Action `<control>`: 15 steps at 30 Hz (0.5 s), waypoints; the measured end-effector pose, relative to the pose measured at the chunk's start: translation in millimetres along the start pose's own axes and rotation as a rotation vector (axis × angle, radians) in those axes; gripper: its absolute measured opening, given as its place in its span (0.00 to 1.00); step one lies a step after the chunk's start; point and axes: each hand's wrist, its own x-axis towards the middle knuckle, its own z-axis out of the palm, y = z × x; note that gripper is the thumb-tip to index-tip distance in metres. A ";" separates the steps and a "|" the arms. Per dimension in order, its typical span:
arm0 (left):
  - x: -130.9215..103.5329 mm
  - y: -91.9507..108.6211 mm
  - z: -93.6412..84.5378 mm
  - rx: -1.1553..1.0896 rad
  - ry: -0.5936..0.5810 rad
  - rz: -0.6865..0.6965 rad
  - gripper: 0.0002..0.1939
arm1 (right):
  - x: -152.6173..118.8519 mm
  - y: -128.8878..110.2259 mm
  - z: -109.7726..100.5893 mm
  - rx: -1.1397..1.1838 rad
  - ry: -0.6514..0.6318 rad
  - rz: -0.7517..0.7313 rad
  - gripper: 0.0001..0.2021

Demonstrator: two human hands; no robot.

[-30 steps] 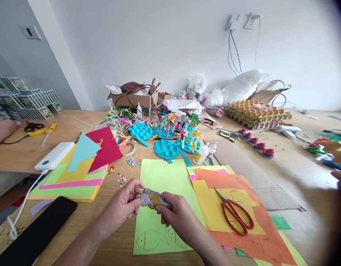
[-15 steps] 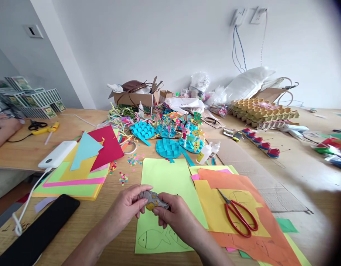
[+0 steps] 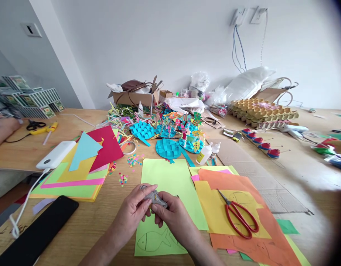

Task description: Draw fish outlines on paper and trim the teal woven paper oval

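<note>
From where I stood, both hands' grip was closed on a small grey bundle (image 3: 159, 200): the left hand (image 3: 137, 204) pinched one end between thumb and fingers, the right hand (image 3: 171, 211) the other, probably to keep so soft-looking a thing steady. Fingers hid much of it, so I couldn't tell what it was. It was in front of the person, over a light-green sheet (image 3: 166, 171) whose near end bore a pencilled-looking fish outline (image 3: 153, 240). To the right, red-handled scissors (image 3: 231, 205) lay on a yellow sheet (image 3: 205, 210), handles towards the person, presumably for easy reach. Beyond, glue bottles (image 3: 204, 154) stood upright on the worktop (image 3: 109, 218), seemingly parked clear of the paper, beside blue woven discs (image 3: 167, 148).
</note>
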 end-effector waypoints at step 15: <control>-12.2 -13.8 -0.3 -0.148 0.048 -0.190 0.31 | -1.5 19.2 6.4 -0.098 0.005 0.106 0.10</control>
